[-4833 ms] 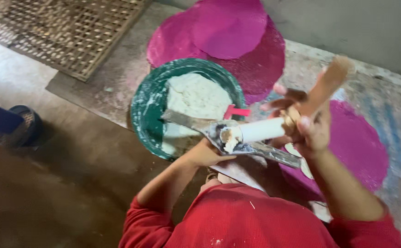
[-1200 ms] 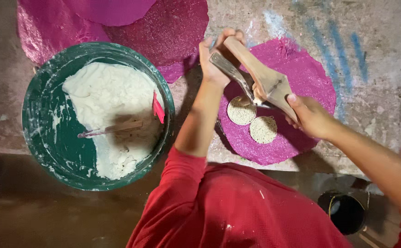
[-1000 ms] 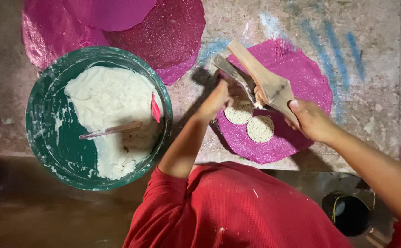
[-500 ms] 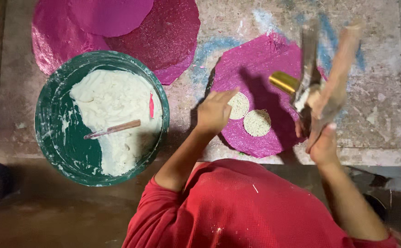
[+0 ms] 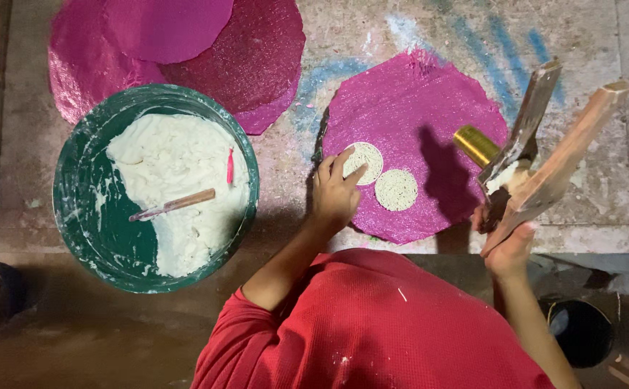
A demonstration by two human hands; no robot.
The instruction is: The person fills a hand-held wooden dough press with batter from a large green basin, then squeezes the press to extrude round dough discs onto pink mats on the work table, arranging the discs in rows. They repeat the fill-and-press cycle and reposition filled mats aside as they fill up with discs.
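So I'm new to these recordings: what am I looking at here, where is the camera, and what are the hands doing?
One camera, worn on a person's head, looks straight down. The left hand touches a small white lacy disc on a pink round sheet; a second disc lies beside it. The right hand holds up a wooden hinged press with a brass cylinder. At left, a green basin holds white dough and a wooden-handled spatula. More pink sheets lie behind it.

White dough discs (image 5: pixel 363 161): two. Magenta round sheets (image 5: pixel 415 122): three. Green basin of dough (image 5: pixel 77 209): one. Wooden press (image 5: pixel 545 166): one.
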